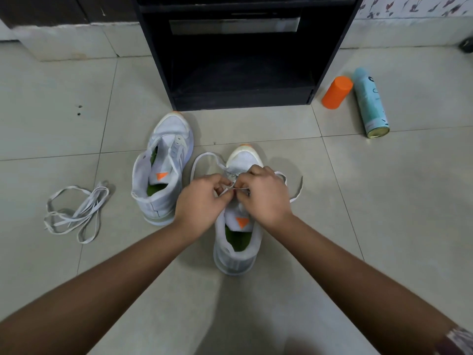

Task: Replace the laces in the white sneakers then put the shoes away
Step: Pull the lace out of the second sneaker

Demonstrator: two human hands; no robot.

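Left hand (199, 198) and right hand (263, 196), each grip pinching the white lace (296, 194), work over the sneaker (235, 262) on the floor (relacing seems midway); next likely calls for threading a tip through an eyelet.

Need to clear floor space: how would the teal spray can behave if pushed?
Lying on its side on smooth tile, the teal spray can would probably roll. The orange container beside it may stop it that way.
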